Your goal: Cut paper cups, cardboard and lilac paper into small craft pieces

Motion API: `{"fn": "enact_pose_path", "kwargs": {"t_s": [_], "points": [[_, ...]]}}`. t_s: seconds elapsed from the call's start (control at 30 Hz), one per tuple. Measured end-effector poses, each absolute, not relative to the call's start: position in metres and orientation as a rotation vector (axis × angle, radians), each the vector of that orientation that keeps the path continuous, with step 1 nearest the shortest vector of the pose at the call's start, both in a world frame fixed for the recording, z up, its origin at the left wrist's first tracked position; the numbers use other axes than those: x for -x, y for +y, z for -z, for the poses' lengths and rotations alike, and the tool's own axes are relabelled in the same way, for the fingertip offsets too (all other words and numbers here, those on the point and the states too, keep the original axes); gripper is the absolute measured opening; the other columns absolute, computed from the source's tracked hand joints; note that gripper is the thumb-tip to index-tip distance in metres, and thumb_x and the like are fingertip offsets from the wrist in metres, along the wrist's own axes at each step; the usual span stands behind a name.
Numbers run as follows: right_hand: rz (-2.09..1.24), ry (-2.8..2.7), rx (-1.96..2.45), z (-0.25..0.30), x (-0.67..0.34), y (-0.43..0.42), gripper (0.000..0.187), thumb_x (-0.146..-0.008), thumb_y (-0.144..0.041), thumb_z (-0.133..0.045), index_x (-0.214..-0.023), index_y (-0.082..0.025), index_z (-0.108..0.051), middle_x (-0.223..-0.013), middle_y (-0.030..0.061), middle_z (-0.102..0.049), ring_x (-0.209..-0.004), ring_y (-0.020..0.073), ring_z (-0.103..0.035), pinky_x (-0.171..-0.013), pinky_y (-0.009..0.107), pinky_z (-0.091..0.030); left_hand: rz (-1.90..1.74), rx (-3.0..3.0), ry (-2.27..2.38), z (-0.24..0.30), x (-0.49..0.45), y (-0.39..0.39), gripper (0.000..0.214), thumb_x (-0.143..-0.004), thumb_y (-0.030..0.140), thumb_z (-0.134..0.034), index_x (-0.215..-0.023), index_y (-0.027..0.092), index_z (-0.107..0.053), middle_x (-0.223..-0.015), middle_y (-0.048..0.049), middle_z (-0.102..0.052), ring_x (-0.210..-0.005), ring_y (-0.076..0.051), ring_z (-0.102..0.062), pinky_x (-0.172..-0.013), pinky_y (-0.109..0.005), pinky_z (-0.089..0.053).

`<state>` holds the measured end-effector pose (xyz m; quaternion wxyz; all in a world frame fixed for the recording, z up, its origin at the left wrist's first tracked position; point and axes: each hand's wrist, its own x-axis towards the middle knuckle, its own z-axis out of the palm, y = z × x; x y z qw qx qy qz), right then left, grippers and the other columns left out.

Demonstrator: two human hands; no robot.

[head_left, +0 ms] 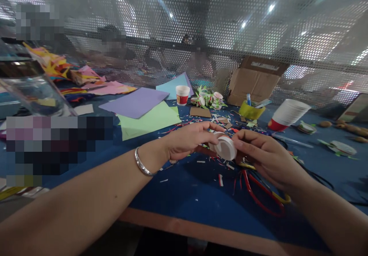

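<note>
Between my two hands is a small white paper cup piece (227,150), tilted so that its round end faces me. My left hand (195,139), with a silver bracelet at the wrist, is closed around its left side. On its right rim my right hand (258,150) pinches with thumb and fingers. Below the right hand lie scissors with red and yellow handles (250,189), partly hidden by that hand. Paper scraps (220,180) are scattered on the blue table under and around the hands.
Green (149,121) and purple paper sheets (135,102) lie left of centre. Behind are a red-and-white paper cup (182,95), cut cup pieces with green strips (202,97), and an open cardboard box (254,81). A stack of paper cups (289,114) leans at right. A water-filled clear container (37,91) stands left.
</note>
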<state>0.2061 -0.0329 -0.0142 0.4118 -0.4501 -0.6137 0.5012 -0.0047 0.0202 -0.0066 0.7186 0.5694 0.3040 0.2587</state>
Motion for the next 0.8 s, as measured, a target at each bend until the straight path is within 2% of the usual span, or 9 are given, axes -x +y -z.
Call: {"fn": "enact_pose_path", "kwargs": {"t_s": [0.1,0.17,0.3,0.37,0.47,0.67,0.8], "points": [[-1.278,-1.523,1.118,0.015,-0.207,-0.031,0.026,-0.091,-0.045,-0.068,-0.086,-0.02,-0.066,-0.074,0.0004,-0.061,-0.061,0.0127,-0.054,-0.056,0.025,-0.047,-0.577,-1.319,0.597,0.01,0.005,0.02,0.034,-0.081,0.016,-0.073,-0.113,0.018,-0.06,-0.096,-0.0043,-0.068,-0.087,-0.016,-0.067,-0.078,-0.033,-0.056],[-1.175,-1.595,1.138,0.015,-0.207,-0.031,0.027,-0.093,-0.046,-0.065,-0.088,-0.02,-0.066,-0.073,0.0005,-0.061,-0.061,0.0131,-0.055,-0.056,0.026,-0.048,-0.628,-1.388,0.598,0.013,0.004,0.02,0.036,-0.078,0.017,-0.076,-0.111,0.017,-0.061,-0.094,-0.0045,-0.068,-0.085,-0.017,-0.067,-0.074,-0.032,-0.057],[-0.6,-1.82,1.266,0.015,-0.209,-0.034,0.026,-0.093,-0.044,-0.065,-0.105,-0.021,-0.065,-0.085,0.0027,-0.066,-0.07,0.0157,-0.061,-0.064,0.029,-0.052,-0.729,-1.549,0.669,0.017,0.003,0.021,0.035,-0.08,0.022,-0.075,-0.112,0.016,-0.061,-0.097,-0.0072,-0.069,-0.084,-0.018,-0.068,-0.07,-0.031,-0.057],[-0.288,-1.926,1.275,0.015,-0.208,-0.035,0.034,-0.09,-0.042,-0.069,-0.116,-0.021,-0.063,-0.098,0.0053,-0.066,-0.077,0.0175,-0.063,-0.07,0.032,-0.053,-0.762,-1.599,0.698,0.018,0.004,0.021,0.034,-0.082,0.024,-0.073,-0.112,0.016,-0.061,-0.099,-0.0083,-0.071,-0.083,-0.018,-0.068,-0.069,-0.03,-0.057],[0.002,-2.1,1.23,0.017,-0.206,-0.036,0.044,-0.087,-0.038,-0.073,-0.126,-0.021,-0.06,-0.11,0.0091,-0.064,-0.087,0.0219,-0.063,-0.078,0.038,-0.054,-0.792,-1.655,0.704,0.018,0.005,0.02,0.035,-0.083,0.026,-0.072,-0.115,0.016,-0.062,-0.103,-0.0091,-0.072,-0.087,-0.019,-0.069,-0.072,-0.03,-0.056],[0.157,-2.209,1.167,0.019,-0.201,-0.037,0.044,-0.086,-0.022,-0.067,-0.129,-0.02,-0.055,-0.116,0.013,-0.065,-0.106,0.0307,-0.061,-0.084,0.046,-0.054,-0.811,-1.641,0.719,0.016,0.002,0.014,0.037,-0.082,0.025,-0.074,-0.117,0.017,-0.066,-0.103,-0.01,-0.073,-0.092,-0.02,-0.069,-0.078,-0.031,-0.056],[0.125,-2.159,1.152,0.015,-0.201,-0.04,0.042,-0.087,-0.029,-0.07,-0.126,-0.023,-0.057,-0.115,0.0119,-0.064,-0.105,0.0305,-0.062,-0.083,0.046,-0.054,-0.687,-1.312,0.627,0.006,0.003,0.014,0.028,-0.087,0.025,-0.068,-0.113,0.016,-0.071,-0.104,-0.0098,-0.072,-0.088,-0.017,-0.067,-0.076,-0.032,-0.059]]}}
